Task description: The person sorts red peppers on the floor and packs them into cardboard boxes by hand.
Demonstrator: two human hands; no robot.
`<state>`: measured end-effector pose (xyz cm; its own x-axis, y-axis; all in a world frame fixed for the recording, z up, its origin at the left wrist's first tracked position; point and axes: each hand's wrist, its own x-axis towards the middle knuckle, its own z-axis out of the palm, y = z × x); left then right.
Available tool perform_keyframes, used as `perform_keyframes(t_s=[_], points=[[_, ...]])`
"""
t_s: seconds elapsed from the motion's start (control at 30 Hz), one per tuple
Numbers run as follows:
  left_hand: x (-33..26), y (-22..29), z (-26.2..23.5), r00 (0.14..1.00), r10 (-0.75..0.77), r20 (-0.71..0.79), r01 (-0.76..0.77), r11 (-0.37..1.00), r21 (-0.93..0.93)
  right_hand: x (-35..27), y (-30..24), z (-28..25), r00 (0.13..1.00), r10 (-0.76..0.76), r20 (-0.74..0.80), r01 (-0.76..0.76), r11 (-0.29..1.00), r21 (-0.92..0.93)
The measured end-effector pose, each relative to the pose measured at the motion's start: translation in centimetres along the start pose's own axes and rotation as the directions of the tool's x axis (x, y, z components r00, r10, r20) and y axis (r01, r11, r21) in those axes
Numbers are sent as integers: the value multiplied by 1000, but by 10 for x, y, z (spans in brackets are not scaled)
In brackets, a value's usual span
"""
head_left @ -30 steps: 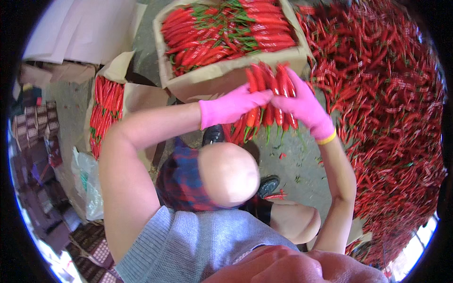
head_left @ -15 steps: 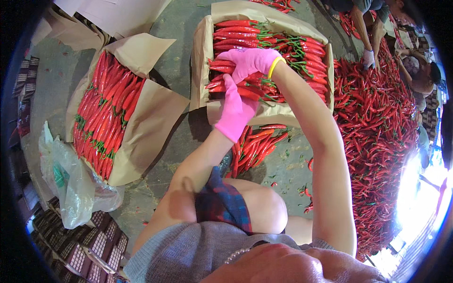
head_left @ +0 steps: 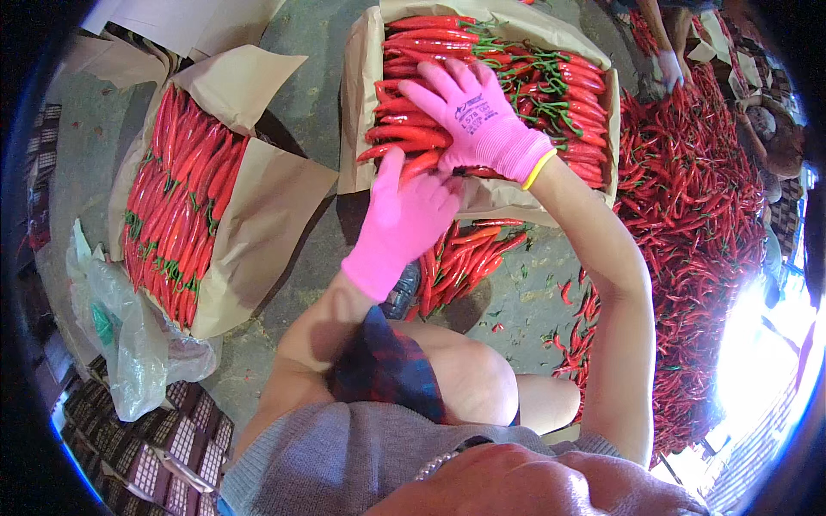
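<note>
Both hands wear pink knit gloves. My right hand (head_left: 473,112) lies palm down on red chili peppers (head_left: 413,136) in a paper-lined box (head_left: 350,112), its fingers spread. The peppers lie in two rows, their green stems meeting toward the middle. At the box's near left edge is my left hand (head_left: 404,219), thumb raised apart from the fingers. One red chili pepper (head_left: 422,163) shows between that thumb and my right hand; no firm grip on it is visible. The left fingertips come close beneath my right palm, where part of the contact is hidden.
To the left stands another paper-lined box (head_left: 245,232) filled with chili peppers. Loose peppers (head_left: 465,262) lie on the floor before me, and a large heap (head_left: 688,258) spreads at right. A plastic bag (head_left: 129,344) and crates (head_left: 172,439) are at lower left. Another person's gloved hand (head_left: 669,69) reaches into the heap.
My right hand has turned palm down and spread its fingers over the peppers. My left hand has drawn back toward me, off the peppers to the box's near edge.
</note>
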<state>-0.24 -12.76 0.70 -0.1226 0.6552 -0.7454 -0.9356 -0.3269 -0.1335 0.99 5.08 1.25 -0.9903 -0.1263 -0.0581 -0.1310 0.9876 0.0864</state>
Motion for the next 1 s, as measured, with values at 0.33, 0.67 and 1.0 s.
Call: perform_keyframes(t_s=[0.33,0.67,1.0], points=[[-6,60,-68,154,595,789,-657,-535,531,-16,-1,7,946,-13,-323,175,861,478],[34,70,-25,502,480,719,-786,-95,611,26,29,41,958,198,-207,-133,948,289],[49,94,-32,147,395,907,-610,-686,397,-82,-34,28,611,646,-457,-182,676,714]])
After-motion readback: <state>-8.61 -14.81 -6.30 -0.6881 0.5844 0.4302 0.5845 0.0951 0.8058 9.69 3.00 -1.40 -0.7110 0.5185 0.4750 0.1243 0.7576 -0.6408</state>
